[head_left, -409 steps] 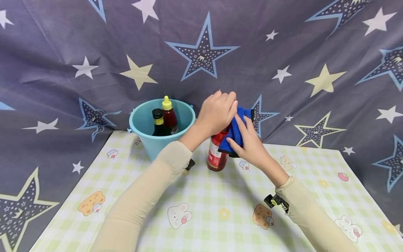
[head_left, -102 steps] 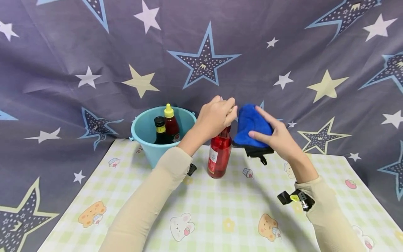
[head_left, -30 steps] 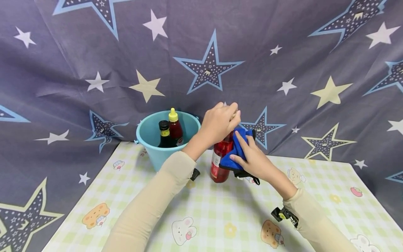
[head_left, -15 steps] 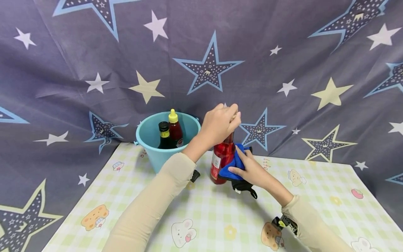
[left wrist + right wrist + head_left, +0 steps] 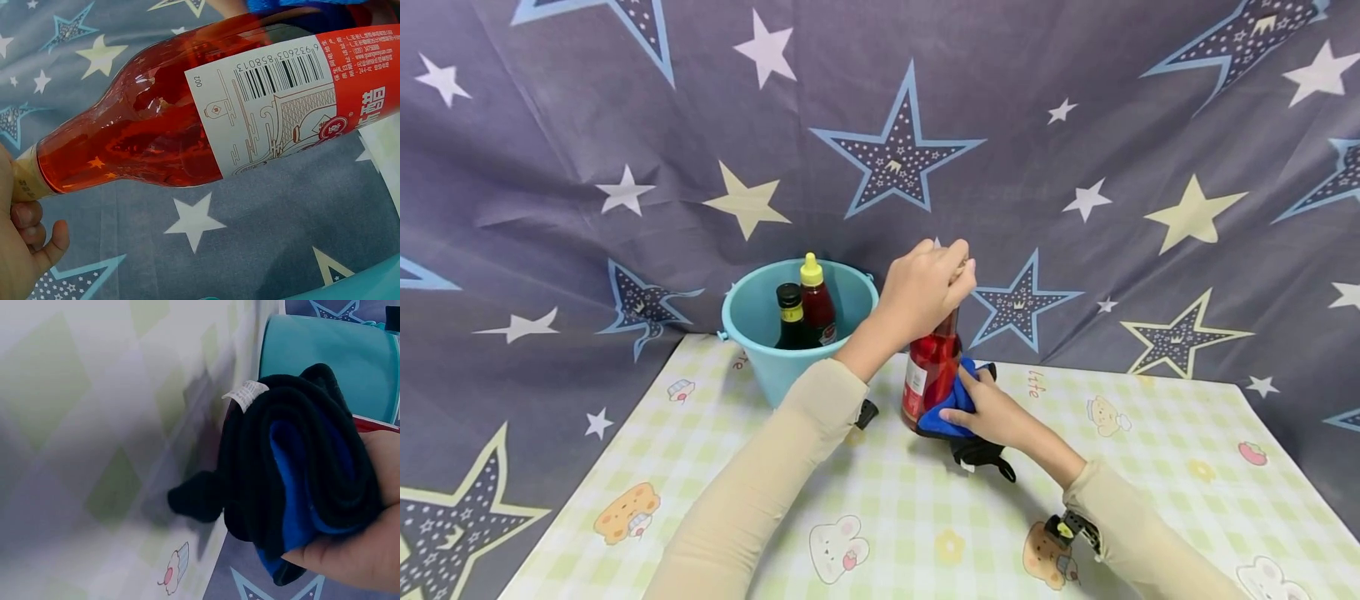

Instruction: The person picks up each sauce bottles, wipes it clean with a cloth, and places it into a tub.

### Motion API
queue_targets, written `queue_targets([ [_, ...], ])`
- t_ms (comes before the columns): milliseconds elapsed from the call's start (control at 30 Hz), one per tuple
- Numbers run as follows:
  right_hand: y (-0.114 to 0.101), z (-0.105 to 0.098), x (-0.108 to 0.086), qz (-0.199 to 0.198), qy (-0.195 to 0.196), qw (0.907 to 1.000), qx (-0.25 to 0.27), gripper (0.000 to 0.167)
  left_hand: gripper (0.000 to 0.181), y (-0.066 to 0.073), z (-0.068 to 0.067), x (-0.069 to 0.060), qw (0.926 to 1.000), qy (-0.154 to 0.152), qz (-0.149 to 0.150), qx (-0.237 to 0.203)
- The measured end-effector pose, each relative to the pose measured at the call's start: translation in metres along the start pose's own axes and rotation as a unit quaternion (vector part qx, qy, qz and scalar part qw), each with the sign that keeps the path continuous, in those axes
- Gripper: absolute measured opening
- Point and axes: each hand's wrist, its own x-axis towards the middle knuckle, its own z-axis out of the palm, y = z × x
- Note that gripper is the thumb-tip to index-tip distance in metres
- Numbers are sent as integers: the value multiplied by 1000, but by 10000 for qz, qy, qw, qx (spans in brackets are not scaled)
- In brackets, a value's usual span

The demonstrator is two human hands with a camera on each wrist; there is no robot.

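Observation:
A glass bottle of red vinegar point(image 5: 931, 375) stands on the table, its white and red label large in the left wrist view. My left hand point(image 5: 925, 287) grips it from above by its gold cap point(image 5: 29, 176). In my right hand point(image 5: 996, 412) is a folded blue towel point(image 5: 951, 410) with black edging, pressed against the lower right side of the bottle. The right wrist view has the towel's folded layers point(image 5: 294, 475) between thumb and fingers. The towel hides part of the bottle's lower body.
Left of the bottle stands a light blue bucket point(image 5: 782, 367). Inside it are a dark bottle with a black cap point(image 5: 791, 317) and a red sauce bottle with a yellow nozzle point(image 5: 817, 304). A checked tablecloth point(image 5: 895, 517) covers the table; a starry curtain point(image 5: 1015, 167) hangs behind.
Over the last second my right hand has slid the towel down the bottle's side, from near the neck to the lower body. My left hand keeps its grip on the cap.

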Motion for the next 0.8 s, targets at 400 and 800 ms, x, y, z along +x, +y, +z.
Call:
queue_targets([
  [400,-6,8,3,614,-517,9964,-253,84,23,2,-3,-1,10000,36,-20,-22],
  [800,8,4,7,394,-467,9980,-182,82,22,0,-2,0,9996,-205,-162,-130],
])
